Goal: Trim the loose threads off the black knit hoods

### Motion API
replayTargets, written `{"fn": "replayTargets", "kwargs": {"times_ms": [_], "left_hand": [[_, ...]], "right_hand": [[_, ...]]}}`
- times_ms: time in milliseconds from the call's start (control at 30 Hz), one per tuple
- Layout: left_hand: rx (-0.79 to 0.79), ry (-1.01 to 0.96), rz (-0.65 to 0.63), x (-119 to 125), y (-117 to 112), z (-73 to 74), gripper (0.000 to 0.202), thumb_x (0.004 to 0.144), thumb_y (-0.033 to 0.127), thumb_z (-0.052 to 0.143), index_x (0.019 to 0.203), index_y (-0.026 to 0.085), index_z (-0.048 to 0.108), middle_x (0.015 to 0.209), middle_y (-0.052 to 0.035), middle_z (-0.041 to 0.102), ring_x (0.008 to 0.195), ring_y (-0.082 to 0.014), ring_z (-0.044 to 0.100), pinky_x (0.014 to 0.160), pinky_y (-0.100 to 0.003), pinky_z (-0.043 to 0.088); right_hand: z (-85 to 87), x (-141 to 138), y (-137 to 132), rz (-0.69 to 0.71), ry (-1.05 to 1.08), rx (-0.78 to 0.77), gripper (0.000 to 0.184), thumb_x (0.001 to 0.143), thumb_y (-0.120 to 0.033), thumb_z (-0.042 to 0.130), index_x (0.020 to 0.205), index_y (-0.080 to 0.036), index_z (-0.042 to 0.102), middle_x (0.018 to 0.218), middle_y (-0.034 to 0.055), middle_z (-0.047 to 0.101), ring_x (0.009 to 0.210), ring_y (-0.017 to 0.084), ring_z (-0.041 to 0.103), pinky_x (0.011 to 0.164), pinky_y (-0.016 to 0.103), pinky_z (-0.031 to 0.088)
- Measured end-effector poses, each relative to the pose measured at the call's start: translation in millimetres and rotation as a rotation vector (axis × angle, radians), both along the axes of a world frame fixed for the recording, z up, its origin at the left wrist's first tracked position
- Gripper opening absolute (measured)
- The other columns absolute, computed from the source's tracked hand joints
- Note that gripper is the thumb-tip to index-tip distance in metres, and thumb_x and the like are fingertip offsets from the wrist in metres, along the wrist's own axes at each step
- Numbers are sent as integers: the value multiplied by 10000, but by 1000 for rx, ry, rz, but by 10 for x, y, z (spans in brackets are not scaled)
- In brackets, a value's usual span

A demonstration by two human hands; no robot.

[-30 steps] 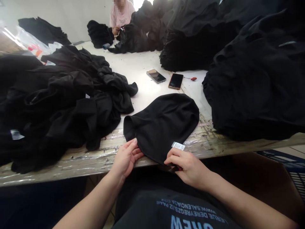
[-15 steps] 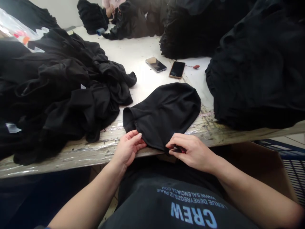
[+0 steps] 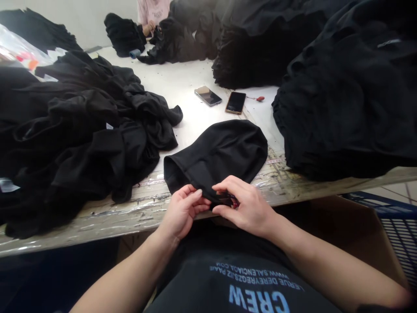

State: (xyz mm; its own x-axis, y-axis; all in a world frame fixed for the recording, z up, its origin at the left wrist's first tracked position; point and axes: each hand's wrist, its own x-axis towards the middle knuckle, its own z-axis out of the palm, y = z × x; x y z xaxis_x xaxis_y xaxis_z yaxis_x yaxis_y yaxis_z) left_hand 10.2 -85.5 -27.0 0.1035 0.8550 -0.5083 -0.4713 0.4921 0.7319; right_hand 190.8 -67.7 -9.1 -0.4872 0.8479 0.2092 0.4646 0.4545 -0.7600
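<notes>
A black fabric piece (image 3: 221, 148), rounded at its far end and open at the left like a hood, lies at the table's front edge. My left hand (image 3: 185, 208) pinches its near edge between thumb and fingers. Close by on the right, my right hand (image 3: 244, 202) is curled around small thread snips (image 3: 233, 200), dark with a bit of red. Their blades are at the near edge of the fabric, mostly hidden by my fingers. I cannot tell whether they touch it.
Loose black garments (image 3: 81, 130) are heaped on the left; a tall black stack (image 3: 345, 108) stands on the right. Two phones, one silver (image 3: 208, 96) and one dark (image 3: 236, 102), lie behind the fabric. Across the table is a person in a pink shirt (image 3: 151, 11). A blue crate (image 3: 387, 226) sits below right.
My right hand has moved left with the snips along the fabric's near edge, closer to my left hand. The left hand has shifted slightly right. The view has tilted up a little.
</notes>
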Motion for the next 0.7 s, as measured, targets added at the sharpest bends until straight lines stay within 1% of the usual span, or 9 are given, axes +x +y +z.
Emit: {"fn": "replayTargets", "kwargs": {"times_ms": [33,67,133,200,267,367,533,600,700], "left_hand": [[4,-26,-18,38,-15,0,187,719,204,716,832,114,598,736,-48,658,651,-141,634,619,-249,522],[8,-50,-34,69,-31,-5,190,719,209,721,833,114,602,761,-49,659,671,-144,637,630,-257,526],[8,-81,-64,103,-57,-21,188,723,223,729,816,114,607,793,-46,653,703,-146,637,669,-279,533],[-10,-81,-90,101,-66,-38,200,733,254,731,790,114,602,779,-46,646,718,-150,639,704,-298,534],[-37,-72,-96,76,-46,-49,236,731,294,739,776,119,587,750,-50,645,713,-157,643,699,-294,529],[-45,-55,-42,21,40,-66,262,713,304,754,780,125,574,743,-51,650,683,-153,641,656,-270,520],[0,3,120,-69,214,-139,253,705,279,746,821,118,589,759,-51,656,645,-146,628,589,-252,504],[17,20,136,-85,243,-167,243,699,266,748,811,118,591,745,-43,653,645,-148,629,591,-253,502],[25,16,116,-82,241,-182,242,697,269,752,812,120,599,763,-46,658,676,-153,636,614,-259,505]], "right_hand": [[-20,-35,-10,-11,-9,11,332,751,-268,697,1055,-186,590,955,68,589,787,174,595,679,283,507],[-46,-62,-18,-20,-25,22,345,756,-274,692,1072,-186,582,977,73,580,788,176,594,680,288,509],[-107,-84,-26,-24,-69,42,264,800,-244,637,1052,-183,588,968,71,574,778,173,590,675,287,504],[-165,-71,-22,-13,-104,60,170,827,-178,578,995,-180,604,925,61,577,766,167,585,673,279,494],[-207,-42,-14,4,-120,68,166,815,-123,559,962,-182,609,895,51,577,747,159,578,671,270,485],[-233,-8,-9,20,-121,67,182,794,-102,568,950,-187,606,884,44,577,715,147,563,659,260,474],[-247,19,-41,39,-107,57,172,783,-79,559,916,-174,613,859,44,571,707,145,551,640,254,456],[-257,33,-58,47,-112,49,179,776,-66,554,910,-168,615,851,44,567,693,140,542,624,250,447],[-276,50,-77,46,-122,29,180,769,-60,551,898,-169,613,846,42,564,682,137,535,611,245,439]]}}
